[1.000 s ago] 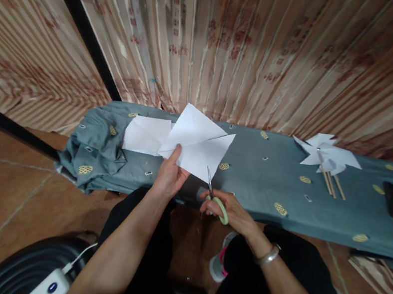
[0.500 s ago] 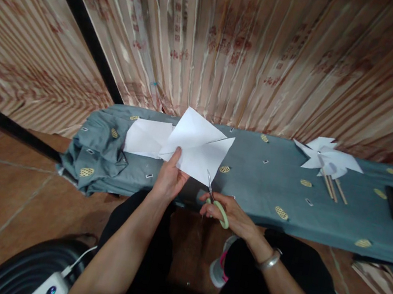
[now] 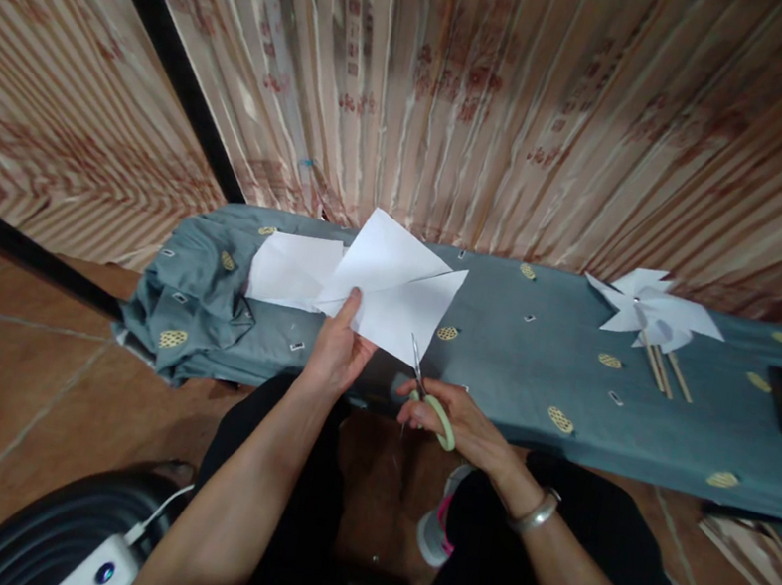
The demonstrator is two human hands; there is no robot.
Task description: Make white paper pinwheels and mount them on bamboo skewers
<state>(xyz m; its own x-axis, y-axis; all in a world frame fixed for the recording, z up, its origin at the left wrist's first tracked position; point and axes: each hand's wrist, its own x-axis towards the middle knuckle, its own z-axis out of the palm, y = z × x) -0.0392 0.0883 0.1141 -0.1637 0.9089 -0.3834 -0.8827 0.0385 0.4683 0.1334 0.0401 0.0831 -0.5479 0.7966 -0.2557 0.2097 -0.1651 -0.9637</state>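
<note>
- Stretching from 9 to 3 o'clock, the narrow cloth-covered surface (image 3: 498, 372) has its far edge close against a curtain (image 3: 471, 95) at 12 o'clock; its near edge runs just beyond the person's knees.
- Room to move opens toward 3 o'clock of the white paper (image 3: 397, 279): a broad stretch of cloth reaches to the pinwheels (image 3: 649, 313).
- At 9 o'clock, the paper overlaps more white sheets (image 3: 293, 270).
- The left hand (image 3: 341, 349) grips the paper at its 7 o'clock edge, thumb on top.
- The right hand (image 3: 453, 412) has its fingers curled around the handles of the scissors (image 3: 418, 362); a blade shows over the paper near its 5 o'clock corner. Whether another lies beneath, I cannot tell.
- The paper is smooth, flat and four-cornered, with a slit running inward from 2 o'clock.
- Metal blades, pale green looped handles; grey-green, pineapple-print cloth; pleated, floral curtain.
</note>
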